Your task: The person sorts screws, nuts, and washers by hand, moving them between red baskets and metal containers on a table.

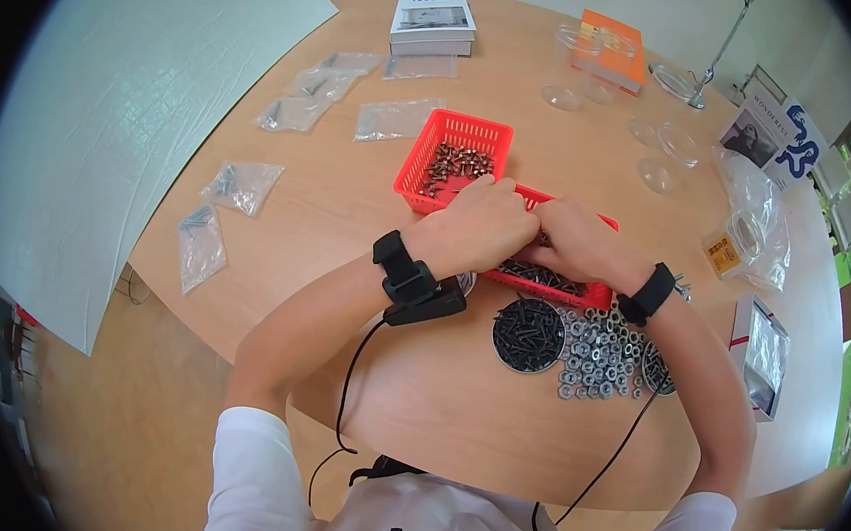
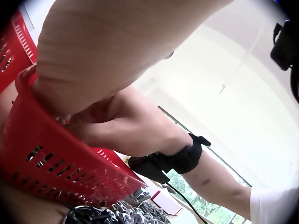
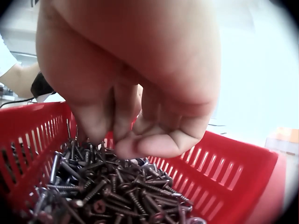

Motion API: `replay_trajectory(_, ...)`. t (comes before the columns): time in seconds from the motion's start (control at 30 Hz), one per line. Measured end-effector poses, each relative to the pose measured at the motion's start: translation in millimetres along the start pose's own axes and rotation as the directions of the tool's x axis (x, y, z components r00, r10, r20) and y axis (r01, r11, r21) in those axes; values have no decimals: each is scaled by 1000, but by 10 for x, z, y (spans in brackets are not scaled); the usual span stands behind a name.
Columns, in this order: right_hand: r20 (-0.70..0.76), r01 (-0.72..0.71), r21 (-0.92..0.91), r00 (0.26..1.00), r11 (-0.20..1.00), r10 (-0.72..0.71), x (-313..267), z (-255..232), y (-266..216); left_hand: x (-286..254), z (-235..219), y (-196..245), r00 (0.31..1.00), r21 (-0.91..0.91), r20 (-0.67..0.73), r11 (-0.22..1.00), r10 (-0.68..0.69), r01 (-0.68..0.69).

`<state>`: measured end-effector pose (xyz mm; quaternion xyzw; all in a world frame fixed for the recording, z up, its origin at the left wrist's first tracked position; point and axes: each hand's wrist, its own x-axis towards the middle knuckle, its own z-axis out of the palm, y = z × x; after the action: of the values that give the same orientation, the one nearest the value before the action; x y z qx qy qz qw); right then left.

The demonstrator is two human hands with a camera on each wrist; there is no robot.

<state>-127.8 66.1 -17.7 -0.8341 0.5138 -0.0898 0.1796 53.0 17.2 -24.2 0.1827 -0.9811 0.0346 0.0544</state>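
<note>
Red slotted plastic basket (image 3: 254, 170) of dark metal screws (image 3: 117, 191)

Black screws (image 1: 527, 332) fill a round dish near loose silver nuts (image 1: 597, 358) on the pale wooden surface (image 1: 417, 393). Beyond, the left hand (image 1: 483, 220) and right hand (image 1: 580, 242) reach into the basket; whether either grip holds a screw cannot be told. Farther sits another red basket (image 1: 416, 166).

"WONDERFUL" — booklet (image 1: 773, 138); "ESIGN" — shirt (image 1: 418, 507)

Baskets (image 1: 414, 171) red, slot-patterned; screws (image 3: 117, 186) dk grey; tabletop (image 1: 417, 393) lt brown; straps (image 1: 648, 295) blk; sleeves (image 1: 253, 471) wht.
</note>
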Motion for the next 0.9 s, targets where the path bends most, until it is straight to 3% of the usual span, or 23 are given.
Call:
replay_trajectory(0.1, -76, 66, 23, 995, 998, -64, 27, 104, 103, -25, -4, -35, 998, -43, -29, 998, 49, -50)
replay_trajectory(0.2, -54, 52, -13, 997, 999, -53, 88, 139, 142, -77, -164, -40, 999, -120, 34, 992, 42, -38)
replay_trajectory(0.3, 71, 35, -133, 997, 991, -25, 64, 51, -6, -205, -462, -35, 998, -235, 67, 971, -20, 35)
replay_trajectory(0.4, 36, 15, -76, 999, 997, -13, 64, 37, -90, -442, -680, -58, 993, -297, 18, 948, -119, 119)
replay_trajectory(0.5, -16, 87, -61, 996, 994, -88, 85, 97, -88, -654, -720, -89, 986, -292, 36, 941, -165, 168)
replay_trajectory(0.7, 24, 84, -143, 996, 986, -81, 137, 124, -141, -847, -509, -185, 971, -248, 129, 942, -201, 228)
replay_trajectory(0.8, 7, 141, -186, 990, 972, -142, 135, 152, -101, -802, -572, -149, 970, -243, 122, 941, -210, 234)
replay_trajectory(0.9, 31, 116, -182, 993, 976, -112, 126, 135, -72, -726, -552, -149, 985, -282, 44, 944, -167, 173)
